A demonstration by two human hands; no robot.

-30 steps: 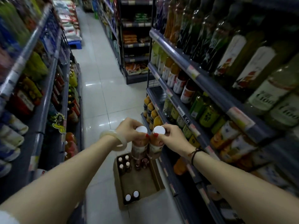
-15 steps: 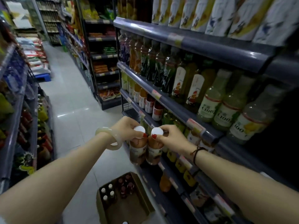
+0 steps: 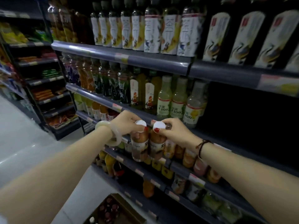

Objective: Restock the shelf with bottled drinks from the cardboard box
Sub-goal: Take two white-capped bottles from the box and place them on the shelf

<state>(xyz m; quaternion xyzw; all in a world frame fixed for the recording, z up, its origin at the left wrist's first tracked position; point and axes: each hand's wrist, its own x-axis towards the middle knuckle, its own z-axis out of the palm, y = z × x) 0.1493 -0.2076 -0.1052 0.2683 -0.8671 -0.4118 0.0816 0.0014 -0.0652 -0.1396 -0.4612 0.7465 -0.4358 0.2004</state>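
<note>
Dim, motion-blurred, edges bowed, floor glare

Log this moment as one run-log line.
phase: carrying to shelf | left hand: grips left bottle by cap | right hand: grips right bottle by cap | cardboard box: on floor below, bottles remain

left wrist: pale bangle | right wrist: dark cord bracelet | nails: red polish | forearms: bare
</note>
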